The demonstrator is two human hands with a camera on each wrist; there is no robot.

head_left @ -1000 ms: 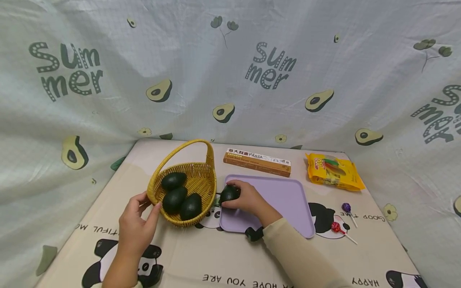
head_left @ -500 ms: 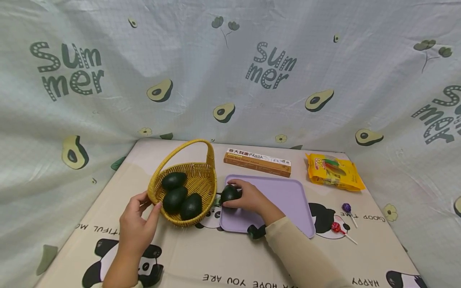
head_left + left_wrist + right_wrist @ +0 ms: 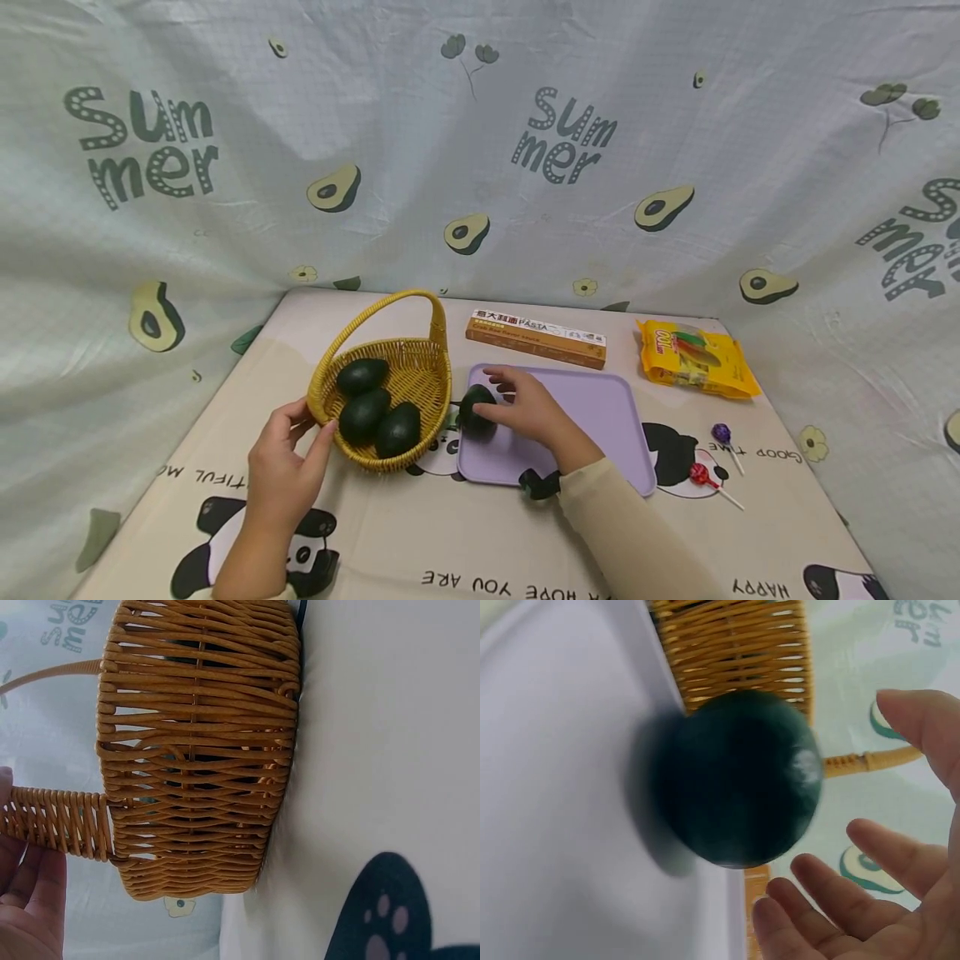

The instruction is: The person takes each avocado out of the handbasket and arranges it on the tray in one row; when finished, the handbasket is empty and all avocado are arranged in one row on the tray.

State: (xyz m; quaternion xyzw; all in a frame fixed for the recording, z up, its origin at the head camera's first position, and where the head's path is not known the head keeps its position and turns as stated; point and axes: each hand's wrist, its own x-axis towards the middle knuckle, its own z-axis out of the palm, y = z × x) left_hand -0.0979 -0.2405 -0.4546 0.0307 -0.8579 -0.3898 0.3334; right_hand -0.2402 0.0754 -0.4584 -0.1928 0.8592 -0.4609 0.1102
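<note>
My left hand [image 3: 288, 467] grips the base of the handle of a yellow wicker basket [image 3: 431, 367]; in the left wrist view its thumb and fingers [image 3: 45, 889] lie on either side of the woven handle [image 3: 64, 821]. Three dark green avocados, one of them the front avocado [image 3: 398, 431], lie inside. Another avocado [image 3: 477, 411] rests at the left edge of a lilac tray [image 3: 592, 417]. Close over it, my right hand [image 3: 528, 408] has its fingers spread; the right wrist view shows this avocado [image 3: 739, 780] apart from the fingertips.
Behind the tray lies a long pasta box [image 3: 536, 337]. A yellow candy bag [image 3: 697, 358] sits at the back right, with a purple lollipop [image 3: 722, 432] and a red lollipop [image 3: 700, 473] in front of it. A printed curtain [image 3: 480, 150] hangs behind the table.
My right hand has let go of the avocado and drawn slightly up and right, its fingers spreading. The avocado now stands more upright on the tray's edge. My left hand keeps its hold.
</note>
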